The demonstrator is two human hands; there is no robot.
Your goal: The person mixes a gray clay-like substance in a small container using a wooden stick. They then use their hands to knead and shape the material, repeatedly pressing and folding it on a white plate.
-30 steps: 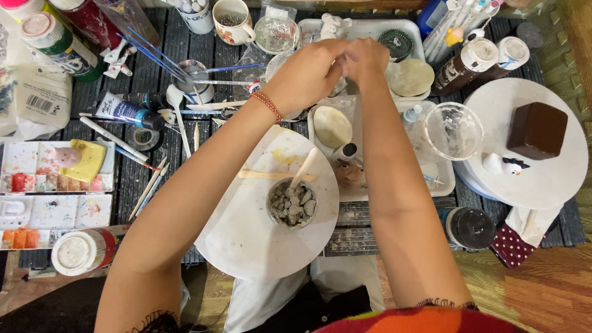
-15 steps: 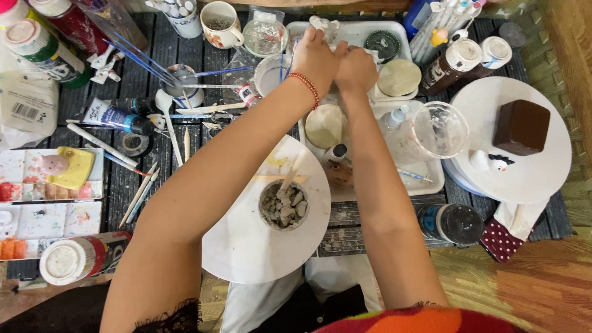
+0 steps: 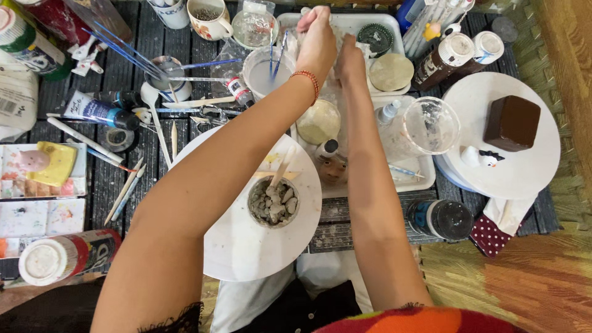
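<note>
Both my arms reach across a white round board (image 3: 246, 246) to the far end of a white tray (image 3: 410, 182). My left hand (image 3: 317, 40), with a red bracelet at the wrist, has its fingers pinched together on crinkled clear plastic (image 3: 338, 92) at the tray's back edge. Just to its right, my right hand (image 3: 351, 61) rests knuckles-up on the same plastic, its fingertips hidden. A small bowl (image 3: 274, 202) of grey clay lumps with a wooden stick in it stands on the board, below my left forearm. A pale clay ball (image 3: 319, 121) lies in the tray between my arms.
A cup of cloudy water (image 3: 265, 74) with brushes stands left of my hands. To the right are a clear cup (image 3: 431, 123), paint bottles (image 3: 447, 58) and a brown block (image 3: 512, 122) on a white plate (image 3: 536, 166). Tools, a palette (image 3: 37, 179) and a can (image 3: 61, 259) crowd the left.
Both hands have moved away from me, from the middle of the tray to its back edge, staying close together. The bowl and board have not moved.
</note>
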